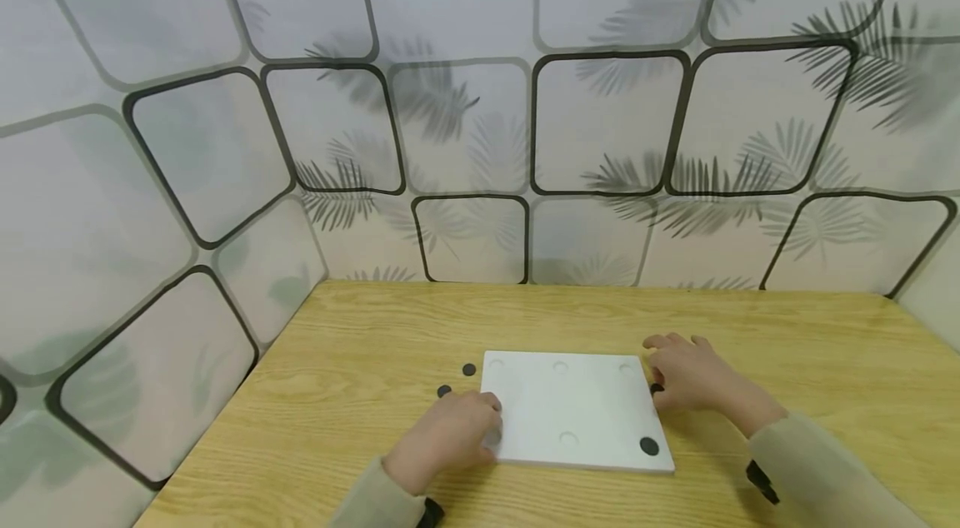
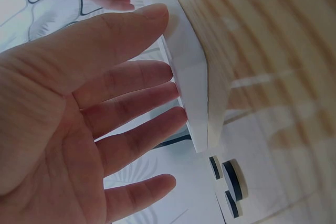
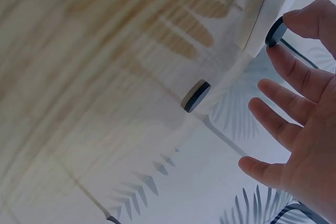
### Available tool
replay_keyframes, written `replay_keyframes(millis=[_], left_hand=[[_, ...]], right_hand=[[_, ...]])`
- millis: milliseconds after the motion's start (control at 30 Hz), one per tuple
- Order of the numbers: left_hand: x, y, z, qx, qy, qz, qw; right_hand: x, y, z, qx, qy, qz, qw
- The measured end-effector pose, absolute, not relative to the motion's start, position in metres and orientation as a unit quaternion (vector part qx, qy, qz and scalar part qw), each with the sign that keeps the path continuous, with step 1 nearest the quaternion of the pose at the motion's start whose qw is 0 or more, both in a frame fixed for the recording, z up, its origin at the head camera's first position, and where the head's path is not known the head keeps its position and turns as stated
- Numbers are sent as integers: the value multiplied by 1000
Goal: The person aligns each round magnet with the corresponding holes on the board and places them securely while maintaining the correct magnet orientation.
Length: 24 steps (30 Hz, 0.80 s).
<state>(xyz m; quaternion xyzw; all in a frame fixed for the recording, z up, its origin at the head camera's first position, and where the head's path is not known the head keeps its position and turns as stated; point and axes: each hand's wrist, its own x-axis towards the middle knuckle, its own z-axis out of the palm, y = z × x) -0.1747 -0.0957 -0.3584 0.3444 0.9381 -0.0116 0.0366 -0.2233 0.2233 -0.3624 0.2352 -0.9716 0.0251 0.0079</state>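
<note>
A white board (image 1: pixel 577 407) with shallow round recesses lies on the wooden table. One black disc (image 1: pixel 649 446) sits at its near right corner. My right hand (image 1: pixel 686 374) is beside the board's right edge and pinches a black disc (image 3: pixel 275 31) between thumb and index finger, the other fingers spread. My left hand (image 1: pixel 453 432) is at the left edge, its fairly straight fingers (image 2: pixel 139 129) right at the board's rim, and covers the near left corner in the head view.
Beyond my left hand lie loose black discs (image 1: pixel 468 369), three of them in the left wrist view. Another disc (image 3: pixel 196 96) rests on the table near my right hand. A patterned wall (image 1: pixel 472 236) stands behind the wooden table (image 1: pixel 360 395).
</note>
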Motion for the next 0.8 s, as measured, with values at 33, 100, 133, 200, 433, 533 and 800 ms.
replay_keyframes(millis=[33, 100, 133, 200, 433, 533, 800], left_hand=[[-175, -96, -358, 343, 938, -12, 37], [-174, -95, -358, 341, 939, -13, 37], [-174, -95, -358, 340, 940, -12, 38], [-174, -95, -358, 339, 940, -12, 38], [-174, -95, -359, 334, 942, -8, 42], [-174, -96, -359, 335, 941, -9, 42], [-175, -96, -358, 342, 939, -10, 41]], right_hand=[[-224, 223, -362, 235, -972, 26, 8], [-225, 223, -362, 234, -972, 25, 7], [-226, 223, -362, 235, -972, 24, 8], [-228, 223, -362, 235, -972, 21, 11], [-235, 221, -360, 237, -971, 29, 14], [-238, 219, -359, 235, -971, 29, 9], [-245, 211, -358, 228, -973, 29, -13]])
